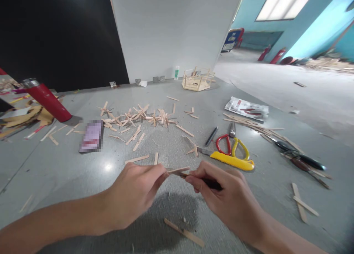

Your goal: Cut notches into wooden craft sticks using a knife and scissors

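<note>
Between the fingertips of my left hand (141, 185) is a flat wooden craft stick (179, 170), its free end pointing right. My right hand (221, 187) is wrapped round a dark-handled knife (211, 183), whose narrow blade meets the stick's underside between the two hands. Fingers hide part of both things. Below my hands lies another craft stick (184, 232). Just beyond my right hand are a yellow-handled utility knife (232, 161), a pair of pliers with one red and one yellow handle (240, 147), and a dark pen-like tool (211, 136).
Several cut sticks (138, 115) lie scattered across the grey table (96, 180). At left are a phone (92, 136) and a tilted red bottle (51, 102). At the back stands a small stick-built frame (197, 82). A white packet (247, 108) and dark-handled tools (300, 156) lie at right.
</note>
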A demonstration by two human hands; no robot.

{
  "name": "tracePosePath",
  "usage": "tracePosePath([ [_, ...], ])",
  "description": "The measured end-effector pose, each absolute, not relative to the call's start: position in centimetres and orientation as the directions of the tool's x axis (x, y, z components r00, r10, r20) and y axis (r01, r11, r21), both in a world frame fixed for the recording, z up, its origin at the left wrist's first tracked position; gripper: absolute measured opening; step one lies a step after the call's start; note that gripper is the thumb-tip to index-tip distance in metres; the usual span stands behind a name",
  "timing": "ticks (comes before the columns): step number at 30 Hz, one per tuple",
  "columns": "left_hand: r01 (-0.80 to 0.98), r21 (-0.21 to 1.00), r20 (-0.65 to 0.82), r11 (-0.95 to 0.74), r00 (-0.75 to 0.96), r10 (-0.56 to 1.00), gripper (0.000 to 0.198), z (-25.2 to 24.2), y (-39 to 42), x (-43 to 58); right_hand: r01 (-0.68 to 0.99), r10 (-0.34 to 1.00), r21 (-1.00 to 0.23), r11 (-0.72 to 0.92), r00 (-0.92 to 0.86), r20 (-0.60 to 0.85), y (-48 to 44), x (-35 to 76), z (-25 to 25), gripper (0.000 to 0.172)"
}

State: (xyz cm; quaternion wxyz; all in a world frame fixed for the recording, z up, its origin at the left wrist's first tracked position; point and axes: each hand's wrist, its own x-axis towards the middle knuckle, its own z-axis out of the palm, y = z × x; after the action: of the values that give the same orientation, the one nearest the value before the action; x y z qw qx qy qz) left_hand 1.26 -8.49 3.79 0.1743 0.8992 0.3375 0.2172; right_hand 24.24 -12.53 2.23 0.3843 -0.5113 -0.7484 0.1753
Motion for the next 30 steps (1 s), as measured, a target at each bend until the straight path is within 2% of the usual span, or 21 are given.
tracePosePath([
  [4, 0.523, 0.564, 0.209, -0.639, 0.659, 0.723, 0.028, 4.2, -8.6, 1.3, 0.592, 0.931, -0.722, 0.358, -0.172, 0.321, -12.3, 24.1, 2.5, 0.03],
  [11, 0.509, 0.709, 0.078, -0.488, 0.631, 0.772, 0.035, 5.8, -8.2, 1.8, 0.614, 0.872, -0.64, 0.462, -0.182, 0.455, -12.7, 24.0, 2.0, 0.025],
  [17, 0.531, 0.781, -0.067, -0.328, 0.594, 0.802, 0.039, 6.8, -8.2, 1.8, 0.618, 0.871, -0.637, 0.461, -0.177, 0.459, -13.0, 23.8, 2.0, 0.023],
  [21, 0.537, 0.813, -0.084, -0.225, 0.49, 0.867, 0.04, 6.8, -8.0, 1.5, 0.651, 0.853, -0.617, 0.443, -0.094, 0.514, -12.6, 25.3, 2.6, 0.024],
  [25, 0.414, 0.903, -0.118, -0.118, 0.5, 0.858, 0.045, 6.6, -7.7, 1.3, 0.602, 0.866, -0.695, 0.393, 0.013, 0.5, -11.8, 26.1, 2.9, 0.023],
  [30, 0.173, 0.971, -0.237, 0.163, 0.641, 0.73, 0.047, 6.3, -7.4, 1.6, 0.432, 0.902, -0.834, 0.343, 0.096, 0.42, -11.6, 25.3, 2.7, 0.02],
])
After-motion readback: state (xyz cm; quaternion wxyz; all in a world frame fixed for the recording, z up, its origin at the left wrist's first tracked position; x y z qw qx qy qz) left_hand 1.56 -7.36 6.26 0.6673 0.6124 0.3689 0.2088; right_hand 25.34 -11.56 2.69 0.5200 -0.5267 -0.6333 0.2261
